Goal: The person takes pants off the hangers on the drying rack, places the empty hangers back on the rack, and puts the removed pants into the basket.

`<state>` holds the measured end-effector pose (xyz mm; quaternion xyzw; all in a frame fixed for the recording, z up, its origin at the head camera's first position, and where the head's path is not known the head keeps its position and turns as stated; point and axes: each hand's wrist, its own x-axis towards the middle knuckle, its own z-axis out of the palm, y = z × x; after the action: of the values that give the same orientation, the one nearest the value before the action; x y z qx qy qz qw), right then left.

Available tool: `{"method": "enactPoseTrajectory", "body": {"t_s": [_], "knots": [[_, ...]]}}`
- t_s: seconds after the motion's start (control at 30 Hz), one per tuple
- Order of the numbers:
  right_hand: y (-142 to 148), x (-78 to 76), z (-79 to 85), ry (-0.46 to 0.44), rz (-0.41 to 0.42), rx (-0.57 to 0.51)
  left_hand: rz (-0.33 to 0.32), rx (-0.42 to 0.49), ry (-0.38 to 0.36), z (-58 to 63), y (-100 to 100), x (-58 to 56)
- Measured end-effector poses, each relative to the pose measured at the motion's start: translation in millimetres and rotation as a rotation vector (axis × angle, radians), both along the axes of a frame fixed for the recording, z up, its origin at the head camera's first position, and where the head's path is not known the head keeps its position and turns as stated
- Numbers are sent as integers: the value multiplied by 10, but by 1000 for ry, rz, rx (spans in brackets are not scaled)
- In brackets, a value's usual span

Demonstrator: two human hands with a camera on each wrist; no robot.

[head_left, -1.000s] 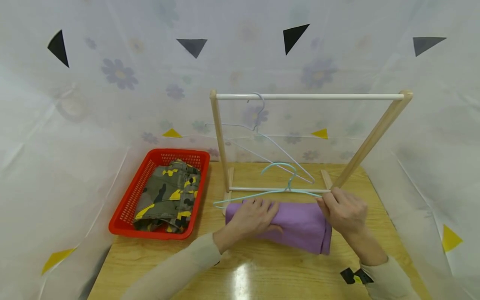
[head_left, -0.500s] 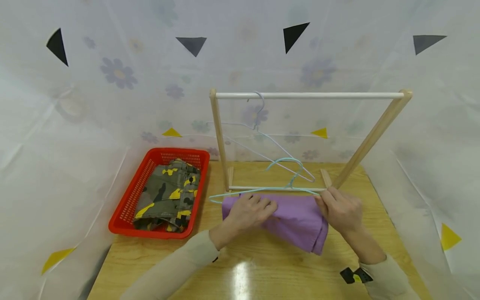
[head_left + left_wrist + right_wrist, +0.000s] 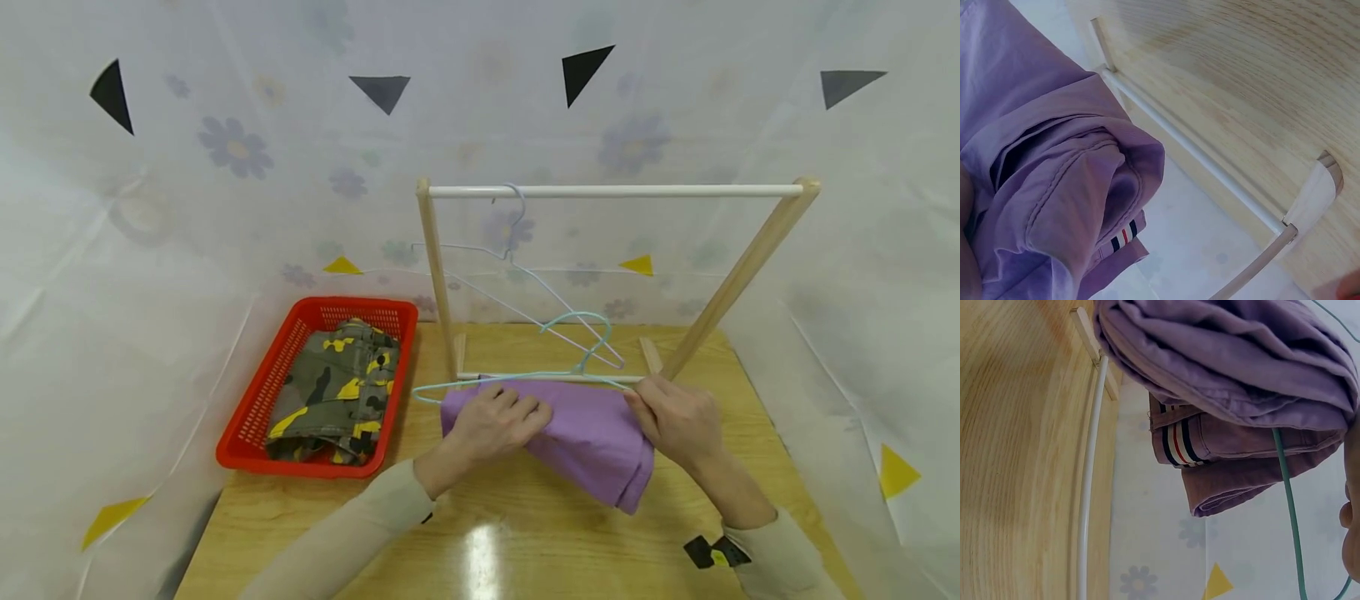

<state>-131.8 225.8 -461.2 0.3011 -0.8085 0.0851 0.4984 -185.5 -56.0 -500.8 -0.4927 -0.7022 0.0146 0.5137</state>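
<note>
A folded purple garment (image 3: pixel 592 437) hangs over the table, draped on the bottom bar of a light teal wire hanger (image 3: pixel 517 377). My left hand (image 3: pixel 491 425) grips the garment near its left end, fingers curled over the top. With my right hand (image 3: pixel 682 421) I hold the hanger's right corner, beside the garment's right edge. The teal wire (image 3: pixel 1292 506) comes out from between the layers in the right wrist view. Both wrist views show a striped tab (image 3: pixel 1124 235) on the cloth. My left thumb is hidden behind the garment.
A wooden rack (image 3: pixel 738 279) with a white top rail (image 3: pixel 637 192) stands behind the hands. A lilac hanger (image 3: pixel 551 292) hangs from that rail. Left of it, a red basket (image 3: pixel 247 433) holds a folded camouflage garment (image 3: pixel 330 383). Patterned white sheeting encloses the wooden table (image 3: pixel 570 550).
Both hands have moved slightly left, bringing garment and hanger along. The garment's left end has risen and its lower right corner tilts down more. The hanger's hook has swung to the right.
</note>
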Motion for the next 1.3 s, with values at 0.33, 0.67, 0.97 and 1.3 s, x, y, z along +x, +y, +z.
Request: {"method": "enactPoseTrajectory", "body": {"t_s": [0.33,0.67,0.97,1.3], "knots": [[-13,-19,-43,-111,85,42,-37,3,26,2,10,-11],[-52,-26,21,-246,75,52,-55,17,95,-3,45,-8],[-34,-61,16,-268,46,74,-62,12,135,9,48,-7],[14,-64,-26,-355,67,105,-70,27,160,45,45,-19]]}}
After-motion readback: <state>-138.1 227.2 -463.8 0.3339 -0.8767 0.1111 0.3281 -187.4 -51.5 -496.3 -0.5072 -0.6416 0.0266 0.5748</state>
